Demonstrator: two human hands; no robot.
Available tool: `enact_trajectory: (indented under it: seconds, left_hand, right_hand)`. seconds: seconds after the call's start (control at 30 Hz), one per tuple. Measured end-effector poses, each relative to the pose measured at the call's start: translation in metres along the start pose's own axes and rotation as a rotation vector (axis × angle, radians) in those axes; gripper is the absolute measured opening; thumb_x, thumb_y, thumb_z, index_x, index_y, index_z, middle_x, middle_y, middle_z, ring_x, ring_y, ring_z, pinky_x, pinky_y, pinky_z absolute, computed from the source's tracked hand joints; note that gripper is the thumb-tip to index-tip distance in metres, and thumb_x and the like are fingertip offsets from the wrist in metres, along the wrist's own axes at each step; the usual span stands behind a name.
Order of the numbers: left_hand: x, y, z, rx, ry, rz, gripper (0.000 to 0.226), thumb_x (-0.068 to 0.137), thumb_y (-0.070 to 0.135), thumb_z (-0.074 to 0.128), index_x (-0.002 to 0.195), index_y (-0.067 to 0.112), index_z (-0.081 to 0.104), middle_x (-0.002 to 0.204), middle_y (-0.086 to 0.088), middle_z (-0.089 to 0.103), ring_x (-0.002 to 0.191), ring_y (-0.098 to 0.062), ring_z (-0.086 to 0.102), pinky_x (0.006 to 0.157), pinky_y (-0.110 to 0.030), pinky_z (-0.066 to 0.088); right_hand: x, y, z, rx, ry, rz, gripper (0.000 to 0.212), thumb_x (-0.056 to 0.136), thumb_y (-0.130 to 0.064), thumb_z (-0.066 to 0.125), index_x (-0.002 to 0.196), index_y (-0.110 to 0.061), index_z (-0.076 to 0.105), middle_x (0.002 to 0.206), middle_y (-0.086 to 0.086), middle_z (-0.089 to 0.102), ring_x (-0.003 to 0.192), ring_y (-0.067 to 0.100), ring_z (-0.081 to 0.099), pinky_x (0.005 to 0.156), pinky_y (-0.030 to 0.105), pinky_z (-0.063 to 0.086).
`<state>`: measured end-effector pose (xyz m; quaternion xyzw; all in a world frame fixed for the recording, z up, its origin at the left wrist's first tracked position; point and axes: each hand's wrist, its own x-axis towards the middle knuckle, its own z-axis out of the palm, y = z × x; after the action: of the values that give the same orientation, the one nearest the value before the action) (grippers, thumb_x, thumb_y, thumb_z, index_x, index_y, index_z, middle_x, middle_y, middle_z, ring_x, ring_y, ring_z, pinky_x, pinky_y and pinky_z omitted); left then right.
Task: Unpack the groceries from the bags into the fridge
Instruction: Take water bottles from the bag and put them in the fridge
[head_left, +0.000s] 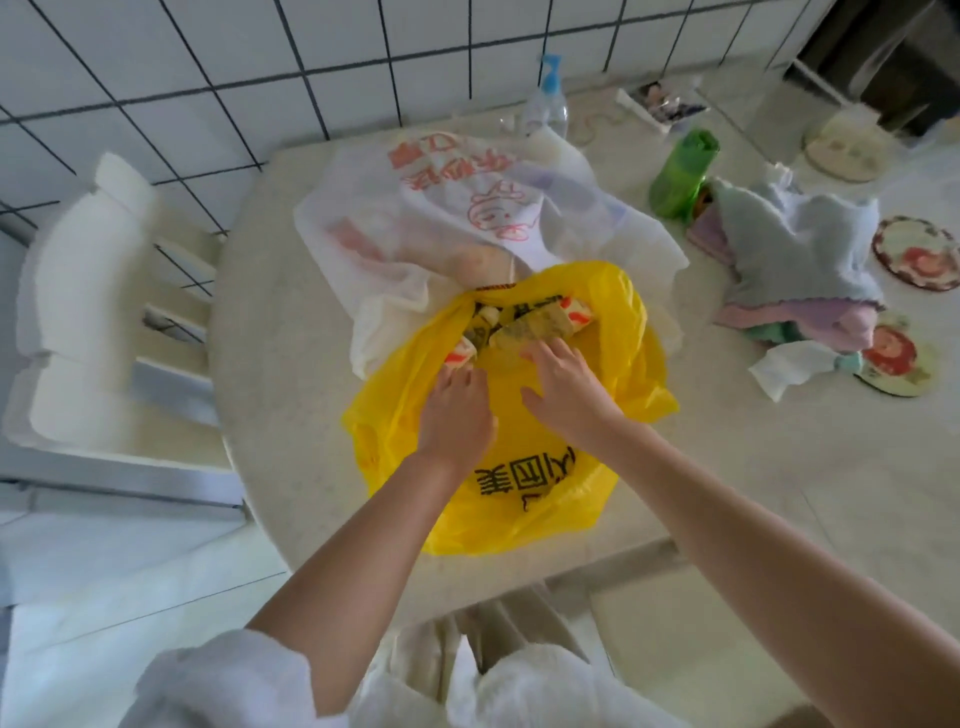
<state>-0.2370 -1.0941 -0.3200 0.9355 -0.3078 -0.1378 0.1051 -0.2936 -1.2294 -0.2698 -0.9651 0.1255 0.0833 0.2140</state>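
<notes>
Your forearms reach from the white sleeves at the bottom edge toward the yellow bag (519, 467), which lies on the round surface (270, 338) with its mouth turned away from you. Packaged groceries (524, 322) show in the opening, some in red-and-white wrappers. A white bag (467, 208) with red print lies just behind, touching the yellow one.

The likely trouble is the thin plastic. If you pull at the rim while the packets sit loose, they could slide out toward the white bag, or the film could tear. Lifting a packet by its wrapper edge alone could also let it slip.

Your left hand (457, 410) lies palm down at the near left rim of the opening, fingers bent over the plastic or a packet there; I cannot tell whether its grip has closed on anything. Your right hand (566, 384) reaches further in, fingers spread and fairly straight, touching a packet, its grip released.
</notes>
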Motion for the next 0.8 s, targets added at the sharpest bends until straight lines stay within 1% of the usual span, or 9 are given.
enact_trajectory:
  seconds: [0.07, 0.13, 0.23, 0.33, 0.43, 0.5, 0.6, 0.7, 0.8]
  left_hand:
    - [0.014, 0.004, 0.007, 0.030, -0.002, -0.076, 0.058, 0.090, 0.017, 0.050, 0.144, 0.006, 0.031, 0.153, -0.014, 0.030, 0.144, -0.030, 0.020, 0.118, -0.036, 0.021]
    - [0.024, 0.004, 0.010, 0.043, -0.021, -0.185, 0.065, 0.093, 0.017, 0.049, 0.150, 0.008, 0.020, 0.158, -0.011, 0.018, 0.145, -0.033, 0.015, 0.117, -0.039, 0.020]
    - [0.035, -0.002, 0.014, 0.129, -0.074, -0.306, 0.067, 0.095, 0.020, 0.047, 0.152, 0.011, 0.012, 0.160, -0.010, 0.012, 0.143, -0.036, 0.018, 0.115, -0.043, 0.022]
    - [0.045, -0.009, 0.016, 0.160, -0.056, -0.345, 0.068, 0.090, 0.019, 0.054, 0.148, 0.012, 0.020, 0.156, -0.011, 0.020, 0.135, -0.036, 0.029, 0.107, -0.043, 0.033]
    - [0.060, -0.019, 0.012, 0.151, -0.050, -0.362, 0.066, 0.084, 0.018, 0.062, 0.142, 0.013, 0.029, 0.142, -0.013, 0.040, 0.125, -0.035, 0.039, 0.095, -0.042, 0.041]
    - [0.072, -0.028, 0.009, 0.128, -0.103, -0.385, 0.068, 0.082, 0.024, 0.068, 0.138, 0.012, 0.033, 0.135, -0.015, 0.047, 0.123, -0.036, 0.043, 0.092, -0.042, 0.043]
    - [0.084, -0.035, 0.008, 0.109, -0.171, -0.412, 0.066, 0.082, 0.030, 0.072, 0.133, 0.011, 0.036, 0.134, -0.015, 0.049, 0.123, -0.036, 0.045, 0.091, -0.041, 0.044]
    - [0.085, -0.032, 0.007, 0.120, -0.128, -0.402, 0.062, 0.081, 0.030, 0.074, 0.129, 0.011, 0.041, 0.131, -0.014, 0.052, 0.122, -0.035, 0.047, 0.093, -0.042, 0.043]
    - [0.078, -0.026, 0.006, 0.224, -0.074, -0.320, 0.057, 0.079, 0.026, 0.073, 0.126, 0.009, 0.047, 0.128, -0.011, 0.052, 0.122, -0.032, 0.045, 0.099, -0.041, 0.037]
  right_hand:
    - [0.023, 0.008, -0.002, -0.117, -0.035, -0.082, 0.055, 0.093, -0.017, 0.055, 0.143, -0.010, 0.034, 0.141, 0.008, 0.039, 0.132, 0.029, 0.034, 0.108, 0.036, 0.028]
    - [0.043, 0.018, 0.000, -0.243, -0.076, -0.162, 0.056, 0.091, -0.015, 0.054, 0.142, -0.009, 0.034, 0.141, 0.009, 0.038, 0.132, 0.030, 0.034, 0.109, 0.038, 0.029]
    - [0.069, 0.033, 0.009, -0.321, -0.153, -0.178, 0.054, 0.090, -0.010, 0.054, 0.140, -0.010, 0.036, 0.140, 0.010, 0.036, 0.129, 0.033, 0.034, 0.107, 0.041, 0.033]
    - [0.087, 0.043, 0.017, -0.310, -0.156, -0.156, 0.056, 0.087, -0.009, 0.059, 0.138, -0.018, 0.038, 0.142, 0.008, 0.036, 0.131, 0.036, 0.033, 0.106, 0.044, 0.038]
    - [0.099, 0.050, 0.023, -0.379, -0.141, -0.228, 0.053, 0.087, -0.015, 0.060, 0.136, -0.023, 0.041, 0.140, 0.005, 0.040, 0.130, 0.033, 0.035, 0.109, 0.047, 0.031]
    - [0.104, 0.052, 0.025, -0.418, -0.130, -0.263, 0.056, 0.086, -0.019, 0.063, 0.137, -0.025, 0.041, 0.139, 0.002, 0.043, 0.130, 0.029, 0.036, 0.110, 0.048, 0.027]
    - [0.106, 0.054, 0.029, -0.436, -0.109, -0.268, 0.058, 0.080, -0.019, 0.068, 0.134, -0.025, 0.045, 0.134, 0.000, 0.047, 0.128, 0.026, 0.038, 0.110, 0.049, 0.025]
    - [0.100, 0.058, 0.033, -0.413, -0.072, -0.281, 0.053, 0.078, -0.017, 0.071, 0.127, -0.022, 0.053, 0.130, 0.001, 0.054, 0.125, 0.027, 0.044, 0.109, 0.049, 0.028]
    - [0.083, 0.069, 0.034, -0.370, -0.051, -0.341, 0.047, 0.076, -0.012, 0.074, 0.120, -0.018, 0.061, 0.122, 0.002, 0.061, 0.121, 0.028, 0.052, 0.108, 0.049, 0.033]
